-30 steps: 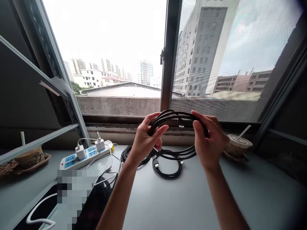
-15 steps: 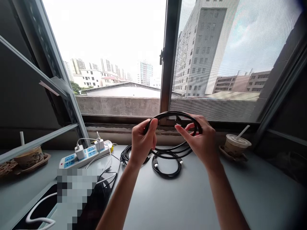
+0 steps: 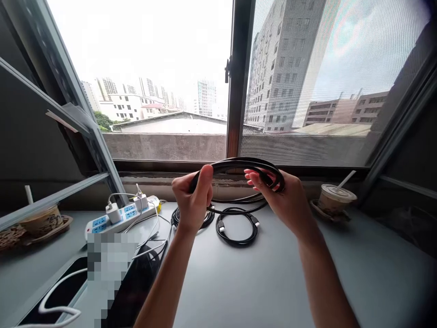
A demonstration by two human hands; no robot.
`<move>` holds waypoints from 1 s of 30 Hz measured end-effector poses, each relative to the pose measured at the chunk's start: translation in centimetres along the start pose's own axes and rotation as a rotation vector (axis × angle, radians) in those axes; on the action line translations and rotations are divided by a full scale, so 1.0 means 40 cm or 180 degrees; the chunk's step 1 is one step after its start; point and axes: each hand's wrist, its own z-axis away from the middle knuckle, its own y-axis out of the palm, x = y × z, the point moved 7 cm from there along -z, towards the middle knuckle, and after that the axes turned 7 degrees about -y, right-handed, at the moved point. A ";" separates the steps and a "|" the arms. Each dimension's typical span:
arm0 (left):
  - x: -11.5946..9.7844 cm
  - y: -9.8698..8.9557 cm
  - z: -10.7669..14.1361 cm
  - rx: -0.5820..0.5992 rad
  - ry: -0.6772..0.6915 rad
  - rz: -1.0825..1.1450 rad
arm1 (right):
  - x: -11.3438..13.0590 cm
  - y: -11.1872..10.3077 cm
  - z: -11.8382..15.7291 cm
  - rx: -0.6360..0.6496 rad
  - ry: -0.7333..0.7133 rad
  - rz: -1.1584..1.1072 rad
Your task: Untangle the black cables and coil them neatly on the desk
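A coiled black cable (image 3: 244,163) is held up over the table between both hands, its loops forming a wide oval. My left hand (image 3: 193,196) is closed around the left side of the coil, thumb on top. On the right side, my right hand (image 3: 282,193) grips the loops, with its fingertips showing inside the ring. Below lies another coiled black cable (image 3: 238,243) with two metal-tipped plugs, flat on the table. A further black coil (image 3: 175,218) rests behind my left wrist, partly hidden by it.
A white power strip (image 3: 123,214) with plugged-in chargers stands at the left, white cords trailing from it. Lidded cups with straws sit at the right (image 3: 336,200) and far left (image 3: 41,216). A metal frame (image 3: 82,109) rises at the left, before the window.
My left hand has moved slightly left, and the held loops look wider. My right fingers have curled in more around the cable. The view has shifted a little.
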 end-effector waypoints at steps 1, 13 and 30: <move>-0.002 -0.004 0.000 -0.0072 0.0020 -0.0019 | 0.009 -0.005 0.000 -0.0049 -0.0053 0.0064; -0.007 -0.028 -0.018 -0.0526 -0.0107 0.0354 | 0.022 -0.001 0.002 0.0028 0.0204 -0.0864; 0.089 -0.027 -0.037 -0.0364 -0.1047 -0.0087 | 0.024 0.023 0.005 0.0085 0.0082 -0.0536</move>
